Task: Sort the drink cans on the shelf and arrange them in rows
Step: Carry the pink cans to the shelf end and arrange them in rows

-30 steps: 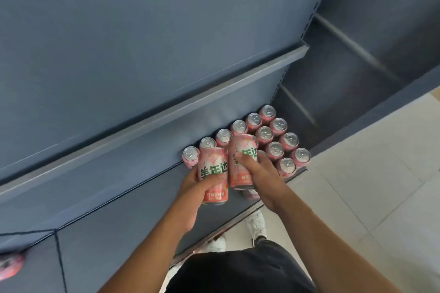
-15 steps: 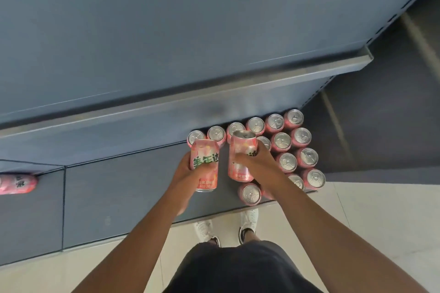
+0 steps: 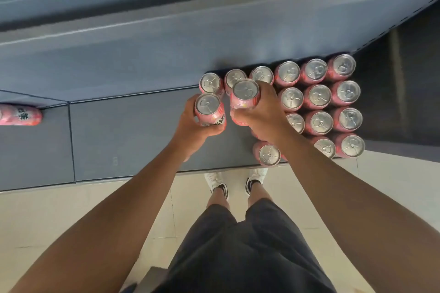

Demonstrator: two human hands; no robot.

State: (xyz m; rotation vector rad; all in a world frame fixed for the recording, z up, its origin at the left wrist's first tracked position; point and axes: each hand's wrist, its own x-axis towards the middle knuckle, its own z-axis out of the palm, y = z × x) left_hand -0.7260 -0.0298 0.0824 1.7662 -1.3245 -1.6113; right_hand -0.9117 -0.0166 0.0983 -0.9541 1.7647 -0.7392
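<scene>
Several pink drink cans (image 3: 319, 96) stand upright in rows on the right part of the low grey shelf (image 3: 133, 135). My left hand (image 3: 192, 128) grips one pink can (image 3: 207, 108) upright, just in front of the back row's leftmost can (image 3: 210, 82). My right hand (image 3: 264, 114) grips a second pink can (image 3: 245, 95) right beside it, at the left edge of the block. A lone can (image 3: 268, 155) stands at the shelf's front edge under my right forearm. Another pink can (image 3: 20, 114) lies on its side far left.
An upper grey shelf (image 3: 166, 19) overhangs the back of the cans. The shelf's front edge runs above a pale tiled floor (image 3: 59, 216), where my shoes (image 3: 215, 183) stand close to it. The left half of the low shelf is bare grey surface.
The view has tipped down to look straight onto the can tops. Both hands have brought their cans lower and upright beside the left edge of the rows.
</scene>
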